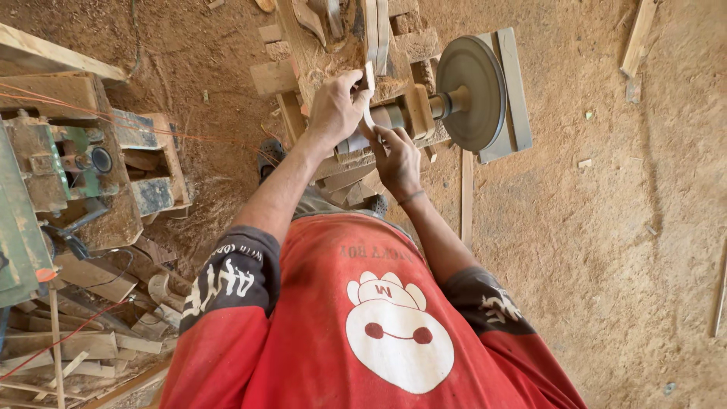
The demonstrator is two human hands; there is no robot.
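I look straight down over my red shirt at a sanding machine on the sawdust floor. A thin, pale curved wooden piece (368,102) is gripped from above by my left hand (335,107) and from below by my right hand (397,155). The piece is pressed against the grey cylindrical drum (386,120) of the machine. On the same shaft, to the right, sits a round grey sanding disc (471,92).
The machine rests on a rough wooden frame (318,53) with scrap blocks around it. A green machine (45,174) and piled wood offcuts (91,333) fill the left side. Loose slats (638,38) lie on the sandy floor at right.
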